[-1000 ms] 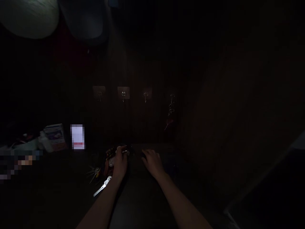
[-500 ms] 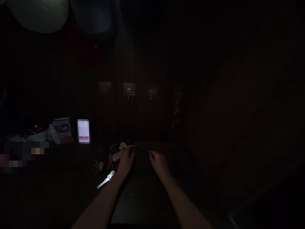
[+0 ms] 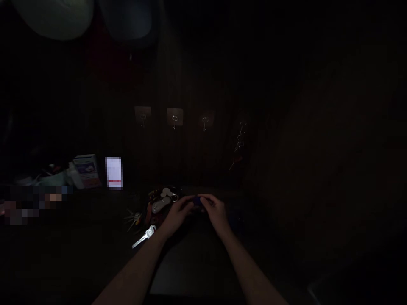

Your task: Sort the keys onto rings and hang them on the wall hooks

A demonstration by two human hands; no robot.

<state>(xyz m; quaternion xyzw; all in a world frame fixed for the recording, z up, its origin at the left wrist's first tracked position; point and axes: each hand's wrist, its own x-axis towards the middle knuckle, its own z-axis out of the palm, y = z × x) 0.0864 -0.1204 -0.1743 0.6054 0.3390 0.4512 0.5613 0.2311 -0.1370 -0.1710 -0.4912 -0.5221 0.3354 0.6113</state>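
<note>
In the dim head view, a small dark blue object (image 3: 198, 201) sits between my hands; its kind is too dark to make out. My right hand (image 3: 217, 212) pinches it with thumb and fingers. My left hand (image 3: 178, 212) is closed against its left side. Just left of that hand lies a heap of keys with a grey oblong fob (image 3: 161, 205), a ring and pale round tags. A brightly lit key (image 3: 145, 236) pokes out at the heap's front, and a fan of smaller keys (image 3: 132, 217) spreads at its left.
Several wall hooks (image 3: 174, 117) run in a row behind the surface. A bunch of keys (image 3: 238, 145) hangs from the rightmost. At left stand a small box (image 3: 87, 170) and a glowing, blurred-out rectangle (image 3: 113, 173). Caps (image 3: 57, 19) hang above at upper left.
My left hand has moved right, off the key heap, and my hands have come together. The blue object now shows between them. The view has shifted slightly.
</note>
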